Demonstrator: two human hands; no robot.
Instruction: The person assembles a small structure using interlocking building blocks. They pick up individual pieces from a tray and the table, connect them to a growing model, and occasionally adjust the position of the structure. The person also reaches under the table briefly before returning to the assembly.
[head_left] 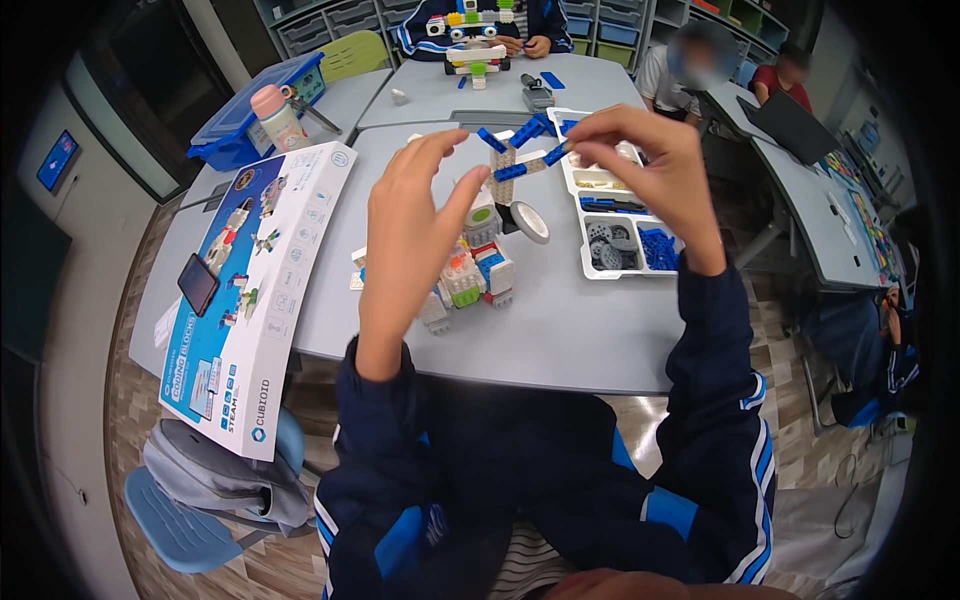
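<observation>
A building-block model [480, 265] stands on the grey table in front of me, made of white cubes with green, red and blue parts. A grey wheel with a white rim [529, 222] sticks out from its right side. Above it rises an upright of light beams, with blue beams [512, 172] branching off. My right hand [655, 170] pinches the outer end of one blue beam [555, 154] between thumb and forefinger. To the model's left, my left hand [415, 225] is raised with thumb and fingers apart, holding nothing; it hides part of the model.
A white sorting tray [585, 272] with grey wheels and blue pieces lies at the right. At the left are a large kit box [310, 215] with a tablet [199, 284] on it, a pink-capped bottle [283, 120] and a blue bin [225, 130]. Across the table, a person sits behind another model [478, 55].
</observation>
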